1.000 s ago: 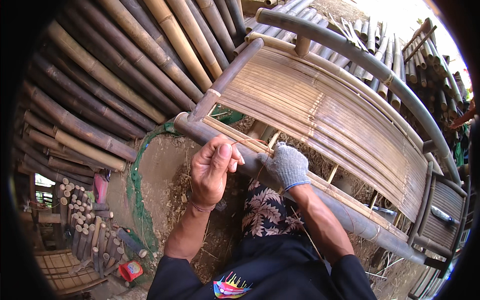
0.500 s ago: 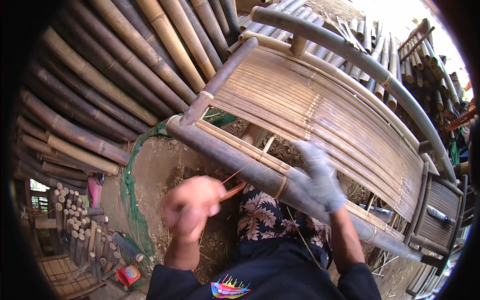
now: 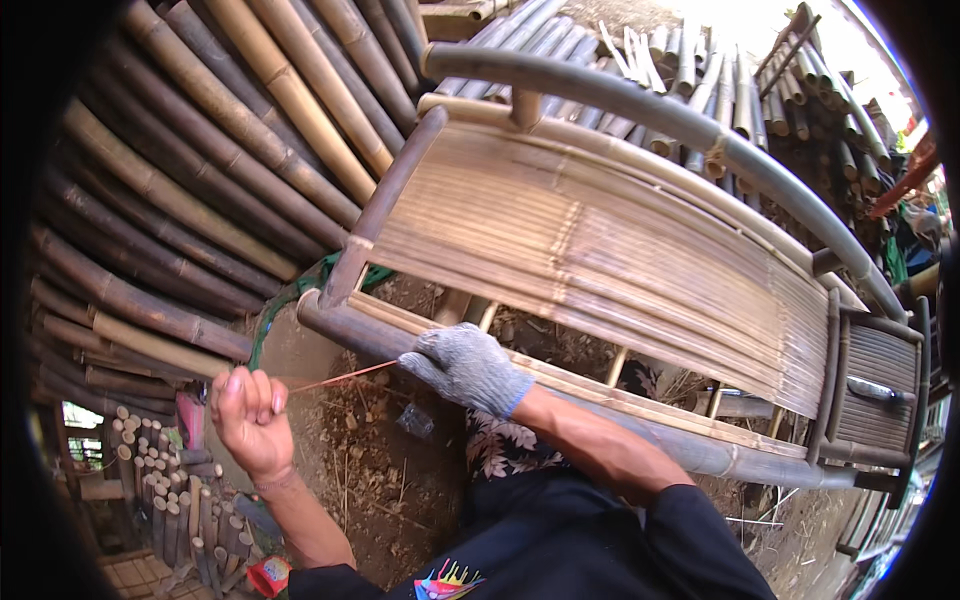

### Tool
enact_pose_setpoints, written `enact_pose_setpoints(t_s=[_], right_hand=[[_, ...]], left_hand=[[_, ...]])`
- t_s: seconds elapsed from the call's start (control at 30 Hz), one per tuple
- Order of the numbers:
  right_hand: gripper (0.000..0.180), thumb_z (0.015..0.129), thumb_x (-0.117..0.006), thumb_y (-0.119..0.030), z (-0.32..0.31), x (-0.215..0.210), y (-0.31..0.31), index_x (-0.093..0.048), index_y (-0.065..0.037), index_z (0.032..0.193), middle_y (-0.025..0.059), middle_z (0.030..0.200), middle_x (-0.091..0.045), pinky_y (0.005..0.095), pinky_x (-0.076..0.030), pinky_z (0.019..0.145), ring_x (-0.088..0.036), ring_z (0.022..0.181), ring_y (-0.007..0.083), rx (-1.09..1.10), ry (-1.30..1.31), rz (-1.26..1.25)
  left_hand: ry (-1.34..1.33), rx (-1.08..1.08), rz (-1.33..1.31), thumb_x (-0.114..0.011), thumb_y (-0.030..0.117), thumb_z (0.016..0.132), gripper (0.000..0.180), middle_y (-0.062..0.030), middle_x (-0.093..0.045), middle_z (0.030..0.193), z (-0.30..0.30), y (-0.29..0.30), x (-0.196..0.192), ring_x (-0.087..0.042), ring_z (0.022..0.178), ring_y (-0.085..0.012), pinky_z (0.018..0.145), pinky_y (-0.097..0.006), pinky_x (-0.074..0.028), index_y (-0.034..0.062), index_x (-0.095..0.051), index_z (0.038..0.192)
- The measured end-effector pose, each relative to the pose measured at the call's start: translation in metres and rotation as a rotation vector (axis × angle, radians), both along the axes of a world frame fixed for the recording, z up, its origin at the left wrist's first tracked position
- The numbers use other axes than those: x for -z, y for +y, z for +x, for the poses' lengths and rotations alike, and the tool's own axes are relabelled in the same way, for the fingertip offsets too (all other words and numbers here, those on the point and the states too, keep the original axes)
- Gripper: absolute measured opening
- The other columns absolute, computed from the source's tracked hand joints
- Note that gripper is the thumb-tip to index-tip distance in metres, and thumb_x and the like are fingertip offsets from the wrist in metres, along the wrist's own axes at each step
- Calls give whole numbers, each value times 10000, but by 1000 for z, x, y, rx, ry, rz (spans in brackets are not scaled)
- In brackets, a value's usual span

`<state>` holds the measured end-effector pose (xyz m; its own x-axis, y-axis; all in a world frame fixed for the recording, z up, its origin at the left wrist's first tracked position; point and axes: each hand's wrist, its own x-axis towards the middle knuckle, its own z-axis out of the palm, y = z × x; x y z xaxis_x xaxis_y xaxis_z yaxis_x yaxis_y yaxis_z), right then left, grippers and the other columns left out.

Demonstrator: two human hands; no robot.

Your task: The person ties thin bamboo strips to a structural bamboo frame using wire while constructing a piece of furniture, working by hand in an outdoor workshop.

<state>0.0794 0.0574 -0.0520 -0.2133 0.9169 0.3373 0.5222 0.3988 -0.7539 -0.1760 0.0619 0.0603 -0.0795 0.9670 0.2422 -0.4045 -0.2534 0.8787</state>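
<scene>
My bare left hand (image 3: 252, 418) is closed in a fist, out to the left of a bamboo bench. It grips a thin reddish-brown strip (image 3: 340, 379), drawn taut across to my right hand. In a grey knit glove, my right hand (image 3: 468, 372) is closed where the strip meets the bench's thick dark front rail (image 3: 355, 328). Its fingers bend over the rail, hiding the strip's far end. Beyond lies the seat of narrow bamboo slats (image 3: 600, 250). Between rail and slats runs a gap crossed by thin bamboo crosspieces (image 3: 617, 366).
Long bamboo poles (image 3: 200, 150) lean close on the left. Cut bamboo pieces (image 3: 165, 490) are stacked at lower left, near a red container (image 3: 268, 576). A curved backrest rail (image 3: 600, 75) bounds the bench's far side. A clear bottle (image 3: 878, 390) lies on the right.
My left hand has moved left and down, pulling the strip straight. My right hand has swung left along the front rail to the strip. The view has shifted slightly.
</scene>
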Motion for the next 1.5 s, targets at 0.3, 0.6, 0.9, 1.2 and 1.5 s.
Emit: enact_pose_setpoints(t_s=[0.3,0.6,0.9,1.2,1.5], right_hand=[[485,839,-753,-169,180,-5,-164,-589,-118,1292,155,1196,-641,450,-465,986,-590,1128,356,809,-515,76],[112,938,-579,-165,248,59,-330,-644,-92,991,133,1023,-654,488,-444,993,-614,1024,342,1225,-661,94],[379,818,-728,-140,283,64,-322,-620,-94,1179,136,1116,-659,461,-456,980,-602,1084,341,1323,-585,76],[108,829,-584,-170,388,69,-305,-652,-121,761,96,746,-620,442,-490,657,-635,716,286,1226,-1121,-54],[209,887,-594,-232,358,19,-329,-731,-97,805,133,782,-706,432,-568,687,-710,787,293,960,-1066,-485]], left_hand=[[537,-448,-367,-584,363,1017,293,17,-553,821,18,18,137,-440,664,-60,541,-245,-317,110,-561,870],[556,-765,-673,-644,370,965,526,-290,-598,1090,94,68,234,-598,987,-353,895,-497,-488,-133,-528,1067],[1257,-1079,378,-697,244,944,363,-193,-569,884,76,80,244,-560,812,-345,777,-465,-482,-4,-519,747],[1186,265,797,-673,116,924,191,-134,-623,971,251,44,167,-584,915,-326,805,-413,-473,4,-582,799],[1316,419,721,-583,161,980,163,-144,-648,977,248,40,173,-600,954,-354,847,-432,-462,14,-651,960]])
